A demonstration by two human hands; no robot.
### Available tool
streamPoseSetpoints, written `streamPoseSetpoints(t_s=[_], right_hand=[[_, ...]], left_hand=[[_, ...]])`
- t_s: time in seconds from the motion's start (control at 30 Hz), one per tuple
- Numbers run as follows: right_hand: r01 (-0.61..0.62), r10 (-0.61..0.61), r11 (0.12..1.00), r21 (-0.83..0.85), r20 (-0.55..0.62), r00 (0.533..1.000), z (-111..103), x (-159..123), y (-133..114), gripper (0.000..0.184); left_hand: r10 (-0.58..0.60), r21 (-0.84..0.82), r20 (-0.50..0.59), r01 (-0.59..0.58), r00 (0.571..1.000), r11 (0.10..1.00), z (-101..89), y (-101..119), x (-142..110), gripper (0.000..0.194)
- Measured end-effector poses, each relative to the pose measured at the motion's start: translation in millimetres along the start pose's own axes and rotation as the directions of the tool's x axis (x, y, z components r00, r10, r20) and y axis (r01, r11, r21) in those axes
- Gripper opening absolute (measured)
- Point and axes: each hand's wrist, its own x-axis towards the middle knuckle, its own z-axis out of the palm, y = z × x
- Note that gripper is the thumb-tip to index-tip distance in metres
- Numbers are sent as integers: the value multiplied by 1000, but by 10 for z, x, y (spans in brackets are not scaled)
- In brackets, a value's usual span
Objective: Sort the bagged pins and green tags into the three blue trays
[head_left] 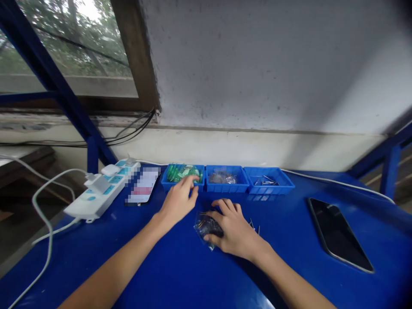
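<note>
My left hand [180,197] reaches to the front edge of the left blue bin [165,185], its thumb and fingers apart with nothing seen between them. Green items [180,171], perhaps in small packets, fill that bin. On the blue table, my right hand [233,227] curls over a clear plastic bag [203,227], thumb and fingers around its right side. Small dark and brass-coloured pieces show through the plastic; the rest is covered by my hand. Thin metal pins or screws [258,230] lie just beyond my right hand, partly hidden by it.
The middle blue bin [227,188] holds clear packets, and the right blue bin [273,189] holds thin metal pieces. A white power strip [96,201] with plugs and cables stands left, beside a phone [143,186] with a lit screen. A dark phone [339,234] lies right.
</note>
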Motion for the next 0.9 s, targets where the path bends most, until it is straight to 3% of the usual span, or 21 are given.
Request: streamPoseSetpoints(t_s=[0.17, 0.4, 0.5, 0.63, 0.77, 0.9], right_hand=[[-62, 63, 995, 72, -4, 998, 51, 22, -41, 18], [-87, 84, 992, 88, 29, 996, 126, 37, -39, 38], [-87, 87, 991, 104, 3, 996, 180, 44, -33, 37], [-66, 91, 974, 215, -107, 990, 210, 61, 5, 34], [-48, 132, 946, 321, -244, 961, 194, 66, 46, 25], [-39, 160, 886, 463, -225, 961, 187, 52, 41, 20]], left_hand=[[-108, -265, 100, 131, 989, 955, 114, -57, -345, 27], [-43, -346, 159, 96, 986, 933, 177, 0, -385, 36], [-42, -338, 183, 103, 982, 935, 174, 22, -405, 38], [-10, -316, 245, 89, 969, 945, 59, 47, -385, 20], [2, -345, 306, 109, 952, 932, -9, 86, -383, 25], [35, -332, 395, 107, 918, 937, 50, 129, -414, 19]])
